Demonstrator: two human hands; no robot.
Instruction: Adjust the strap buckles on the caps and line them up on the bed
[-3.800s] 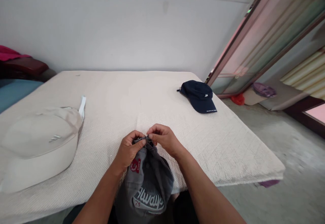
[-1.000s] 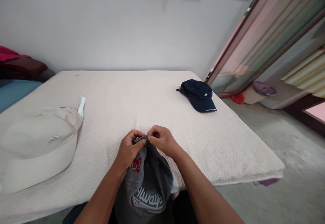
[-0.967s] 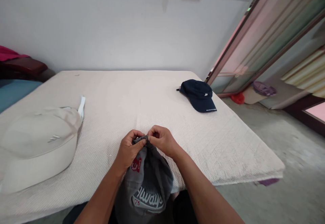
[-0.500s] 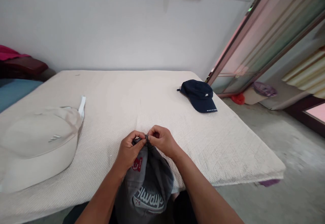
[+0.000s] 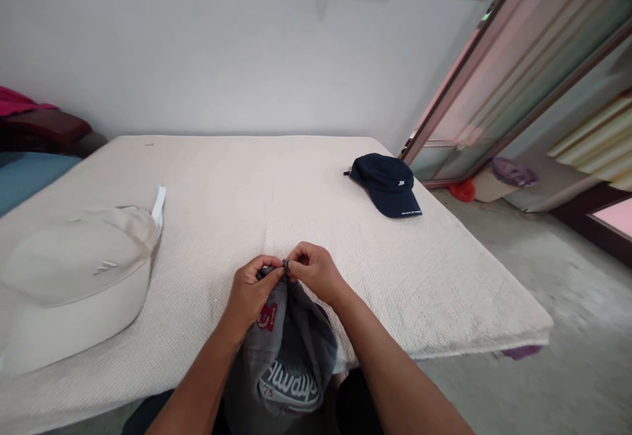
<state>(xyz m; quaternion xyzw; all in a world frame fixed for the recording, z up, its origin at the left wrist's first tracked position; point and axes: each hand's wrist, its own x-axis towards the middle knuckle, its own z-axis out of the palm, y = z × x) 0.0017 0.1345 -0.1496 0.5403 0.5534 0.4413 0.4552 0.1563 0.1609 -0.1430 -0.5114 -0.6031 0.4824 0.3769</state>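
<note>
A grey baseball cap with white lettering and a red patch hangs at the near edge of the covered surface, its brim toward me. My left hand pinches the strap end of the cap between thumb and fingers. Right against it, my right hand pinches the same strap; the fingertips of both hands nearly meet. The fastening between them is small and partly hidden by the fingers. To the left lies a beige cap with a white strap. Farther off on the right rests a navy cap.
A cream textured cover spreads over the broad surface before me, up to the grey wall. On the right are a sliding door frame, the concrete floor and a bin with a purple liner. Blue fabric shows at left.
Both hands keep their pinch on the grey cap's strap with only slight finger movement. The view has shifted very slightly; the other caps stay where they were.
</note>
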